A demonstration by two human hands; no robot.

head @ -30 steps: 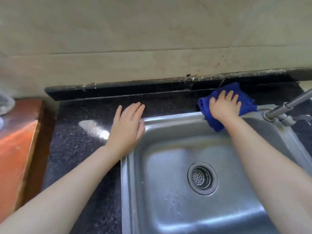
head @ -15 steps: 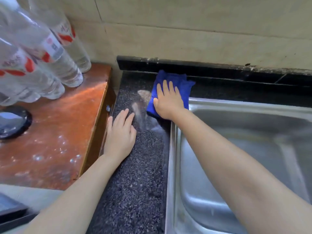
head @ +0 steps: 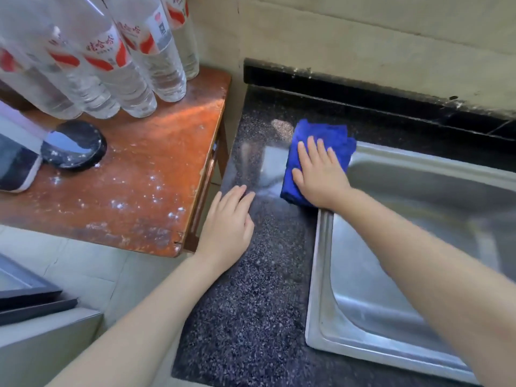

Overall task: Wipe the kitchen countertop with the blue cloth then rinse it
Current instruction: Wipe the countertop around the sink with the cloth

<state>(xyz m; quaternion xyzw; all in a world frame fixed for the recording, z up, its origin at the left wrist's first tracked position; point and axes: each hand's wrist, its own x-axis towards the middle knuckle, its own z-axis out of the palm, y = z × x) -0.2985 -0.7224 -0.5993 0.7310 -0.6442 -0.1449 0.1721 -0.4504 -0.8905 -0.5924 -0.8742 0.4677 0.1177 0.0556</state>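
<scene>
While we list the speckled countertop (head: 251, 289) left of the sink (head: 418, 275), our left hand (head: 227, 227) rests flat beside it, our flat right hand (head: 318, 174) pressing the blue cloth (head: 321, 135) at its far-left corner, liable to slip into the basin.

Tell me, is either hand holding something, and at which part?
Neither grips anything. The right hand presses flat on the middle of the blue cloth, fingers straight. The left hand rests open on the countertop.
</scene>
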